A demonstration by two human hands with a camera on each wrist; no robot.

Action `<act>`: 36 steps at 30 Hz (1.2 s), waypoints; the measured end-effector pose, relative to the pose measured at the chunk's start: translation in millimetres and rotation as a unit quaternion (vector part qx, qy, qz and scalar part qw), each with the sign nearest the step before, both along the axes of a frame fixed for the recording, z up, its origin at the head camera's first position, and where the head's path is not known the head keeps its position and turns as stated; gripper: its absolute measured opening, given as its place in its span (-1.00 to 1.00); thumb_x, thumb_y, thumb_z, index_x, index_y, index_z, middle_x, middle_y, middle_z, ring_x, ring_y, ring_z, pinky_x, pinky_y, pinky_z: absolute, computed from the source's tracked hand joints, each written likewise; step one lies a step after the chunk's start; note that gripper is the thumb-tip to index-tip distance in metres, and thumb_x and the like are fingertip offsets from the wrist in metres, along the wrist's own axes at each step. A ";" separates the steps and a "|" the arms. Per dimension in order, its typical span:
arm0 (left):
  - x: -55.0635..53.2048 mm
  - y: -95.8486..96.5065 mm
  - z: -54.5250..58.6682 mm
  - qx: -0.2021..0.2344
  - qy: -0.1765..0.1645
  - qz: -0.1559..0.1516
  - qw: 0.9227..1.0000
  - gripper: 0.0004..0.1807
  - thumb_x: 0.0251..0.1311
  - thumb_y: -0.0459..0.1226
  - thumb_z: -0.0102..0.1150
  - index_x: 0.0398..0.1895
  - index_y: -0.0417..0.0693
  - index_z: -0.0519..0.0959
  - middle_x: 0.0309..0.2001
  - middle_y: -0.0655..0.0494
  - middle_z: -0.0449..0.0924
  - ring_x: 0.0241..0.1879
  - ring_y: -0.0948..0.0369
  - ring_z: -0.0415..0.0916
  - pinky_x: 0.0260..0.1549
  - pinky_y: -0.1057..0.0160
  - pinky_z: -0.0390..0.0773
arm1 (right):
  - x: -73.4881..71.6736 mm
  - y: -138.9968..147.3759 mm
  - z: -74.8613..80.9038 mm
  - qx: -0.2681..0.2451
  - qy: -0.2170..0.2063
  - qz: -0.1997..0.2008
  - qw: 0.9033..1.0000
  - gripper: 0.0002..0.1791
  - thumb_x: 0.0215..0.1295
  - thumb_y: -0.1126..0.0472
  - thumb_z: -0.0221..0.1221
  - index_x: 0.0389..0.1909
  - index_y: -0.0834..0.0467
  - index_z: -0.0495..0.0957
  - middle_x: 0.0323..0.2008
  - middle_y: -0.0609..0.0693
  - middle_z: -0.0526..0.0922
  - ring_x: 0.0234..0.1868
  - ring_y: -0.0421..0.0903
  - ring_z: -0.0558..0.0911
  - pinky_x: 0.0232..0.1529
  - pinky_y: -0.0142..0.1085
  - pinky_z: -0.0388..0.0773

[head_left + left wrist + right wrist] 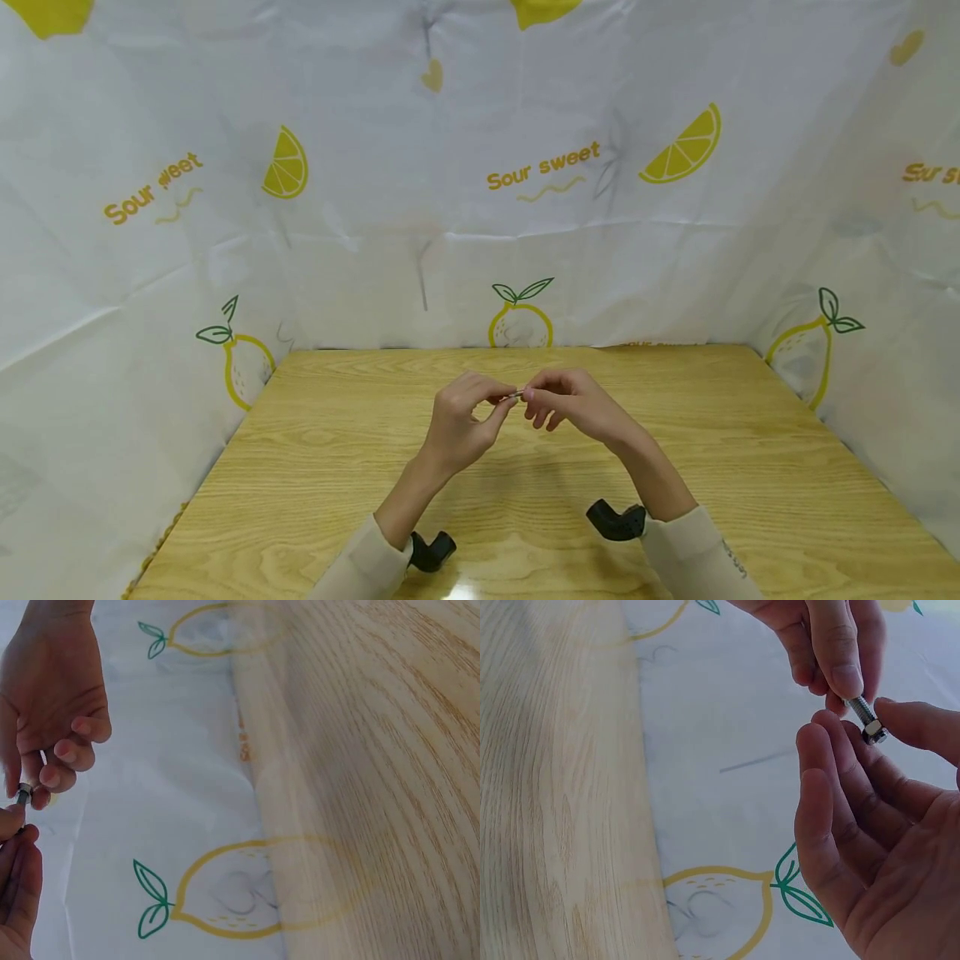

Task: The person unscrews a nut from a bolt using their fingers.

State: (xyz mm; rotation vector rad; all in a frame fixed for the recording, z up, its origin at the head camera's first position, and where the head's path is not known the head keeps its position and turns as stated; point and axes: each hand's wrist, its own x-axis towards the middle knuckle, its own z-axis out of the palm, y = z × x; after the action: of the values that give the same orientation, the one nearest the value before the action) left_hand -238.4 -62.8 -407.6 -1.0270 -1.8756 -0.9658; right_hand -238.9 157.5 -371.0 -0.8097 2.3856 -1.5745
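A small threaded metal bolt (862,710) spans the gap between two raised hands. The left hand (462,423) pinches one end of it between thumb and forefinger, so that end is hidden. Around the bolt's other end sits a hex nut (873,729), clearest in the right wrist view. The right hand (576,403) has its thumb and forefinger at either side of this nut, pinching it, while its other fingers curve loosely below. In the left wrist view the nut and bolt (24,796) show small at the left edge, between both hands' fingertips.
A wood-grain table (300,500) lies beneath the hands. White sheeting (375,208) with lemon prints encloses its back and sides. Black curved pieces, one at the left cuff (432,552) and one at the right cuff (617,521), stick inward over the table.
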 end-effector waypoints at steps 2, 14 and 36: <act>0.0 -0.2 0.2 0.002 -0.003 0.000 1.000 -0.97 0.25 -0.36 0.42 -0.27 -0.12 0.77 -0.36 0.10 0.77 -0.36 0.24 0.66 -0.33 0.32 0.69 | 0.0 0.5 -0.3 -0.005 0.001 0.003 1.000 -0.70 0.57 0.16 0.10 0.01 0.34 0.61 -0.25 0.24 0.73 -0.32 0.03 0.75 -0.28 -0.11 0.76; 0.9 0.1 -0.3 -0.005 0.003 0.001 1.000 -0.95 0.24 -0.36 0.42 -0.25 -0.10 0.78 -0.36 0.11 0.77 -0.36 0.24 0.65 -0.33 0.30 0.68 | -0.5 -1.1 -1.7 0.006 -0.009 0.012 1.000 -0.65 0.61 0.07 0.05 -0.01 0.30 0.60 -0.26 0.25 0.73 -0.31 0.13 0.75 -0.32 -0.16 0.75; 2.1 1.4 0.2 0.000 -0.008 0.002 1.000 -0.89 0.16 -0.42 0.47 -0.26 -0.11 0.77 -0.35 0.10 0.77 -0.36 0.24 0.66 -0.32 0.34 0.68 | 1.0 -0.1 -0.4 -0.008 0.001 -0.003 1.000 -0.69 0.53 0.14 0.17 0.05 0.31 0.62 -0.26 0.28 0.72 -0.39 -0.07 0.73 -0.35 -0.19 0.74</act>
State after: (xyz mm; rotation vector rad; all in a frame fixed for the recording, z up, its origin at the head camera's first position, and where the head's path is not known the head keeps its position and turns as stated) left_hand -236.3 -61.4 -407.4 -1.0187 -1.8898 -0.9730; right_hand -237.8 157.4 -371.4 -0.8072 2.3825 -1.5982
